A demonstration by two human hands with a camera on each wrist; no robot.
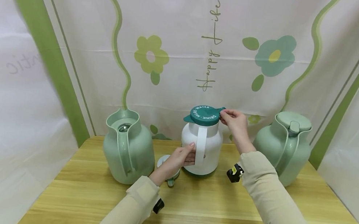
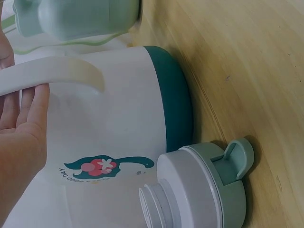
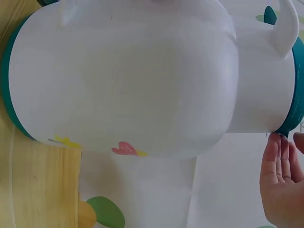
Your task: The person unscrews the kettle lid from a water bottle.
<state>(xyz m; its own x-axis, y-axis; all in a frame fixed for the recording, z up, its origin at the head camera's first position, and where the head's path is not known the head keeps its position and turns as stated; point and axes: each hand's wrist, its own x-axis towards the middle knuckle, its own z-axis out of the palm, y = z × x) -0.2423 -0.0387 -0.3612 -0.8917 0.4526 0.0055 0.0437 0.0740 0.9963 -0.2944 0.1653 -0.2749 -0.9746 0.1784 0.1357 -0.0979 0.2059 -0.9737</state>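
White jug (image 1: 212, 148): stands upright on a wood-grain tabletop (image 1: 195, 208), backed by a flowered cloth (image 1: 186, 14) lettered "Happy Life". Sits between an open-topped green jug (image 1: 142, 152) and a lidded green jug (image 1: 299, 150), with an upturned stopper (image 2: 232, 204) close by. Meets the left hand (image 1: 176, 160) at the handle (image 1: 201, 140), held with fingers (image 2: 37, 107) passed behind; meets the right hand (image 1: 235, 122) higher up, at the teal lid (image 1: 204, 116), pinched by its tab (image 1: 220, 109).

worktop (image 1: 195, 208): yellowish wood-grain | left: sage-green vacuum jug (image 1: 132, 151), upright, mouth open, handle on near side | just right of it: green-and-white screw stopper (image 2: 194, 185), upside down, threaded neck up | middle: teal-based white vacuum jug (image 1: 210, 148), upright, behind stopper | right: second sage-green vacuum jug (image 1: 282, 148), upright, lidded, handle on near side
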